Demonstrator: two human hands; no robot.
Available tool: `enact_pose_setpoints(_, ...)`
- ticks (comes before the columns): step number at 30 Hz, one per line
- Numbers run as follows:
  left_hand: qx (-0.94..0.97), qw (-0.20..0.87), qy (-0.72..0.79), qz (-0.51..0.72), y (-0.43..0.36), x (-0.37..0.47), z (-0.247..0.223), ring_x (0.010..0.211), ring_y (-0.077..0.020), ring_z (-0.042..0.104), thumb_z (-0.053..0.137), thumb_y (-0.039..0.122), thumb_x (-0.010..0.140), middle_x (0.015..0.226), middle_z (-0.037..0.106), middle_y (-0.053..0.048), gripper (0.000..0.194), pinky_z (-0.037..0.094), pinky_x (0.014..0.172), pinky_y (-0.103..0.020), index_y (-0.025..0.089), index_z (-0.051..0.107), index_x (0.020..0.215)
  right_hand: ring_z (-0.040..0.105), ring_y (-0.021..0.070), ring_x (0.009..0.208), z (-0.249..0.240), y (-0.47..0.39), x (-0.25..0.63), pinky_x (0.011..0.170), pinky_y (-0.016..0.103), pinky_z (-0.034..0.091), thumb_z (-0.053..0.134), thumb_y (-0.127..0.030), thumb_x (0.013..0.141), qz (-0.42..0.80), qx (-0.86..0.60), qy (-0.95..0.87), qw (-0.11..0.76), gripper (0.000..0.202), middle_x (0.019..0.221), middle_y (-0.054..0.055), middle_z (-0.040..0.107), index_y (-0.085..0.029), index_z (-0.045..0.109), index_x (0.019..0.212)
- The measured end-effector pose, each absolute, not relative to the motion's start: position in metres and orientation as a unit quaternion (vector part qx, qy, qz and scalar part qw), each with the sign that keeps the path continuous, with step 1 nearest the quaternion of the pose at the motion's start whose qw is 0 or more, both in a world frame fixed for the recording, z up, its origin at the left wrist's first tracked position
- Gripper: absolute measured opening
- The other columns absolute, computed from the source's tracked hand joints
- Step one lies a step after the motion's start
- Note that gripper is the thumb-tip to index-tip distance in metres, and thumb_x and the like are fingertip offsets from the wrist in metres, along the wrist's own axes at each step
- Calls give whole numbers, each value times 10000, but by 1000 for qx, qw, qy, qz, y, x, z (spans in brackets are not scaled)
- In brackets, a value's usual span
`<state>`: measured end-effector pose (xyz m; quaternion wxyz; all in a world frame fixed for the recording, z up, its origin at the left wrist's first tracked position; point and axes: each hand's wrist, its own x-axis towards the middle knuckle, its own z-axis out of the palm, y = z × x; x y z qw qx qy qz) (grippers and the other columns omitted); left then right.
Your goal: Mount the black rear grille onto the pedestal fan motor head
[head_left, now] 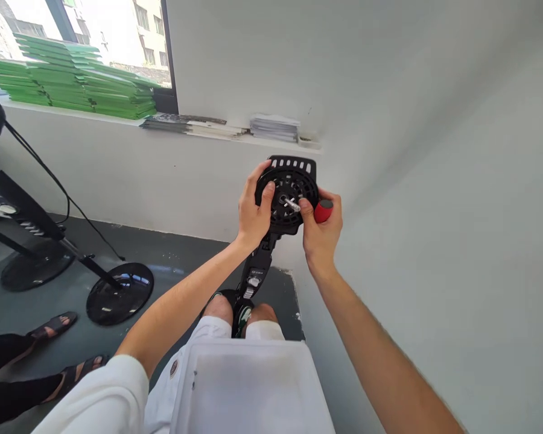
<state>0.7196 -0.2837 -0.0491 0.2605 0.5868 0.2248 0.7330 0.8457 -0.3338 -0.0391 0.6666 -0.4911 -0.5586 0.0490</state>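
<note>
White wall corner behind; left hand [252,212] is gripping fan motor [288,194] rim between knees, right hand [322,228] closing on red-handled screwdriver [323,211], tip at hub, shaft mostly hidden.

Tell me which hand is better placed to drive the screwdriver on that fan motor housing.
Right. The right hand already grips the red-handled screwdriver at the fan motor housing; the left hand steadies it.

Green sheets [72,78] lie stacked on the window ledge [117,119], with paper piles [274,127] further along it. Two round black stand bases [120,293] sit on the dark floor — beside sandalled feet [67,343], probably another person's.
</note>
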Motion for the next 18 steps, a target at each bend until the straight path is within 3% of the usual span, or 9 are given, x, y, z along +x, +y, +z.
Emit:
enact_pose_setpoints(3, 602, 250, 210, 729, -279, 715, -51, 1482, -230, 465, 415, 648, 1032, 1544, 543, -39, 534, 304, 1294, -414, 308, 485, 1437, 644, 207, 1020, -40, -335, 842, 943, 375, 538, 706, -563, 866, 41, -485, -564, 667, 467, 1100, 51, 686, -208, 630, 1161)
enact_pose_setpoints(8, 624, 228, 232, 711, -277, 712, -54, 1504, -173, 442, 312, 703, 1029, 1567, 520, 28, 594, 343, 1275, -345, 351, 439, 1491, 659, 192, 1034, -44, -337, 839, 938, 367, 545, 688, -540, 910, 22, -464, -580, 669, 411, 1115, 35, 689, -222, 603, 1157)
enact_pose_setpoints(13, 624, 231, 213, 716, -279, 711, -55, 1536, -205, 404, 373, 657, 1038, 1609, 476, 16, 586, 321, 1298, -378, 325, 431, 1518, 671, 188, 1048, -43, -339, 839, 946, 369, 562, 686, -518, 929, 30, -459, -590, 664, 404, 1134, 29, 696, -214, 593, 1178)
enact_pose_setpoints(18, 642, 230, 201, 703, -284, 709, -58, 1570, -124, 307, 233, 558, 1105, 1696, 308, 29, 576, 264, 1296, -325, 279, 266, 1608, 665, 221, 1144, -42, -344, 840, 1021, 401, 549, 700, -479, 933, 44, -456, -595, 660, 370, 1198, 48, 699, -223, 612, 1184)
